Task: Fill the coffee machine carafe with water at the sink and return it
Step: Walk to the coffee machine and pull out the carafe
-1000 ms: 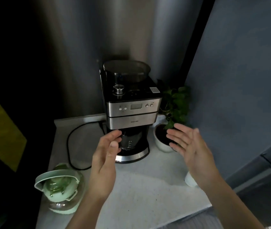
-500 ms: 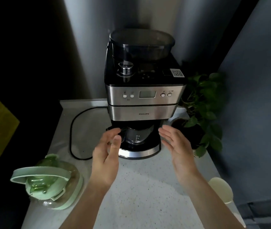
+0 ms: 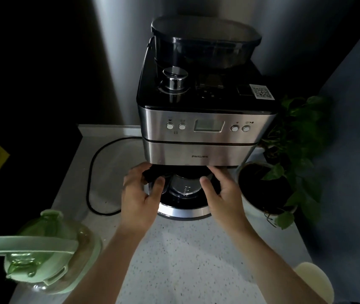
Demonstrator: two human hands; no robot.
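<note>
On the surface [image 3: 174, 260] stands the machine [image 3: 205, 132], the carafe [image 3: 184, 187] seated in its bay, directly ahead between both hands. The left hand [image 3: 140, 194] curls round the dark handle on the carafe's left; the right hand [image 3: 223, 191] cups its right side. It must slide out toward the person.
</note>
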